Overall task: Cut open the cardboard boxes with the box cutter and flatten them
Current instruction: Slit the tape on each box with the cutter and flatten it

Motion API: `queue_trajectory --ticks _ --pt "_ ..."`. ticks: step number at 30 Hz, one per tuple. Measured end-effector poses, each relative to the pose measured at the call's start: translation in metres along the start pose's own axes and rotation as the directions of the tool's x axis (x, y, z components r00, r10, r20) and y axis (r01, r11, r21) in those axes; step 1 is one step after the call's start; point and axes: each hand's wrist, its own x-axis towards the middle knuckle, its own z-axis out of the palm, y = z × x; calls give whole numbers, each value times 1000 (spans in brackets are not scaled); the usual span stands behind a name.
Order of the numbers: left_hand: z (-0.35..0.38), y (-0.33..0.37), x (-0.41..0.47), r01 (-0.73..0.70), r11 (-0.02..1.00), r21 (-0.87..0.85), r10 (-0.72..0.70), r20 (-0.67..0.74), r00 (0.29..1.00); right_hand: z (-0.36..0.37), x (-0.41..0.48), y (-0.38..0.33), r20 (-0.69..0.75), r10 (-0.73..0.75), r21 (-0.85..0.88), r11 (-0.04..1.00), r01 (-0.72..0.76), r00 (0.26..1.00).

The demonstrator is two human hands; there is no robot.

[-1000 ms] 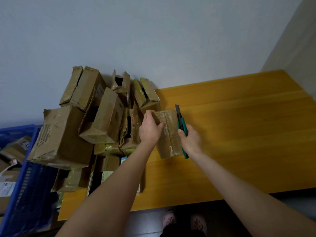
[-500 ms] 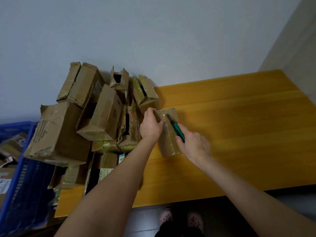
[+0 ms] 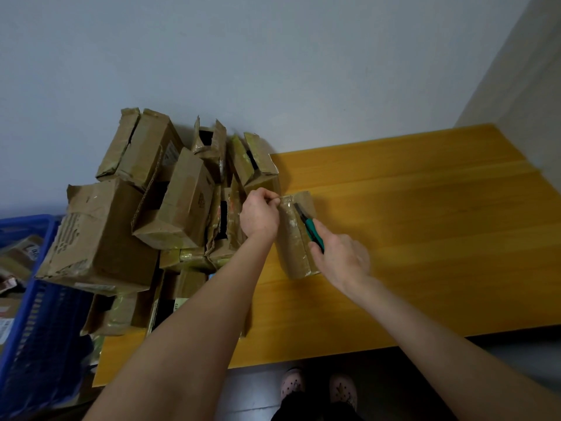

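At frame centre, on the yellow wooden table [image 3: 425, 238], the left hand [image 3: 259, 215] pinches a small tape-covered brown cardboard box [image 3: 293, 241]; the right hand's [image 3: 341, 258] grip curls around a green-handled box cutter [image 3: 309, 227], blade on the box top.

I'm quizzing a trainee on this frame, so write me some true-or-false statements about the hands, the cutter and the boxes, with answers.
1. The right hand holds the box cutter. True.
2. The box cutter's handle is red. False: it is green.
3. The left hand has its grip on the far end of the small box. True.
4. The blue crate stands at the right end of the table. False: it is beyond the left end.
5. The pile of boxes lies left of the small box. True.
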Motion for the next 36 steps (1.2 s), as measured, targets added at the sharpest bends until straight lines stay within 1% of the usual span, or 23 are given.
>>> queue_trajectory --ticks 4,7,10,14,19,22,30,36 --pt "-1 2 3 -22 998 61 23 -9 1000 -2 0 0 -5 -4 -15 1000 4 1000" --pt "0 5 2 -53 996 66 55 -25 998 -1 1 0 -32 -3 -16 1000 3 999" --pt "3 4 0 -85 996 25 85 -13 996 2 -1 1 -16 -4 0 1000 4 1000" --pt "5 -5 -3 -162 986 -41 165 69 984 3 -1 6 12 28 25 999 -28 1000" --pt "1 -8 0 -99 992 -81 103 44 994 3 -5 5 60 26 64 997 -30 998" --pt "-1 -5 2 -82 995 -50 83 21 996 1 -5 2 59 16 50 999 -19 998" --pt "2 9 -6 -110 994 24 111 -37 993 -5 -6 3 26 -24 -33 999 25 999" --pt "3 12 -9 -106 994 15 106 -50 993 -8 -7 4 105 -3 -80 997 12 994"
